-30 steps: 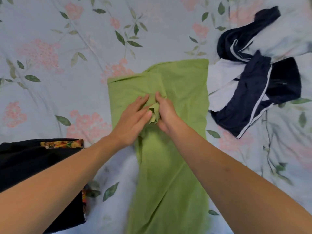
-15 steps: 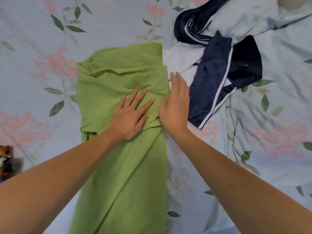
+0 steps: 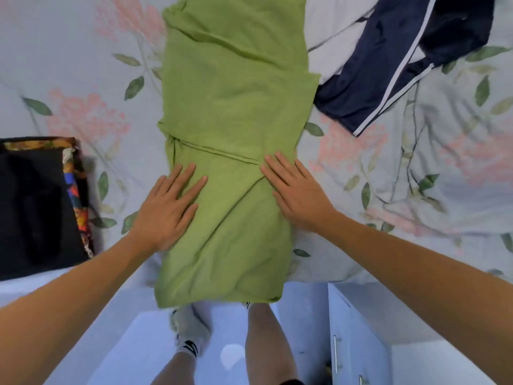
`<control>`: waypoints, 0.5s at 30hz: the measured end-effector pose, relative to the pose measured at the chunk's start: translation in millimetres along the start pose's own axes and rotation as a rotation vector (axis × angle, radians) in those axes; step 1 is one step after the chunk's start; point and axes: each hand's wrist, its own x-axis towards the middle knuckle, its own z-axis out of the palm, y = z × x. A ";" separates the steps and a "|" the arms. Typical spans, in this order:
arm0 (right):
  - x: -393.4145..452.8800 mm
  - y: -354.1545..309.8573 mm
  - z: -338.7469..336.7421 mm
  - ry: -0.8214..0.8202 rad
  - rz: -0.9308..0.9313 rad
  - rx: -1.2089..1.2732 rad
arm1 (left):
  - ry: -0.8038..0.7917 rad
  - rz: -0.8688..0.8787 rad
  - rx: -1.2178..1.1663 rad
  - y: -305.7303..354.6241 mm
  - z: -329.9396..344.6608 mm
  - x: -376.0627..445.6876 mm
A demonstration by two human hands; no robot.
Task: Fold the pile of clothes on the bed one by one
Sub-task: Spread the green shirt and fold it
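A green garment (image 3: pixel 236 107) lies as a long narrow strip down the middle of the floral bed sheet (image 3: pixel 69 79), its near end hanging over the bed's edge. My left hand (image 3: pixel 169 207) presses flat on its left side with fingers spread. My right hand (image 3: pixel 297 190) lies flat on its right edge, fingers straight, just below a folded seam. A navy garment with white stripes (image 3: pixel 388 73) and a white piece (image 3: pixel 333 31) lie crumpled at the upper right, touching the green one.
A black garment with a colourful patterned trim (image 3: pixel 36 207) lies at the left near the bed's edge. Below the bed edge I see my legs (image 3: pixel 263 343), a socked foot (image 3: pixel 188 329) and a white drawer unit (image 3: pixel 358 343).
Both hands slid down the green garment toward me and moved apart to its two sides. The view tilted down, so the bed's edge, floor and black garment now show.
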 end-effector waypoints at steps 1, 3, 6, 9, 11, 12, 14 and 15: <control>-18.9 -9.7 6.2 -0.008 -0.015 0.008 | -0.003 0.020 -0.016 -1.1 6.7 -22.2; -55.3 -30.0 18.1 -0.029 -0.049 0.011 | 0.000 0.062 -0.053 0.4 19.3 -61.8; -100.3 -55.8 30.3 -0.053 -0.066 0.010 | 0.021 0.073 -0.133 1.2 32.4 -106.7; -132.2 -78.0 38.5 -0.074 -0.066 -0.019 | 0.030 0.121 -0.152 -3.2 45.7 -141.2; -144.2 -90.8 42.5 -0.086 -0.092 -0.043 | 0.043 0.163 -0.095 -6.3 52.8 -151.5; -147.1 -96.8 45.2 -0.088 -0.107 -0.063 | 0.063 0.183 -0.062 -6.3 55.0 -152.1; -149.7 -106.3 54.2 -0.100 -0.156 -0.101 | 0.092 0.204 -0.039 -3.7 58.0 -150.0; -150.4 -109.4 59.7 -0.109 -0.192 -0.120 | 0.098 0.213 -0.039 -1.3 58.2 -149.1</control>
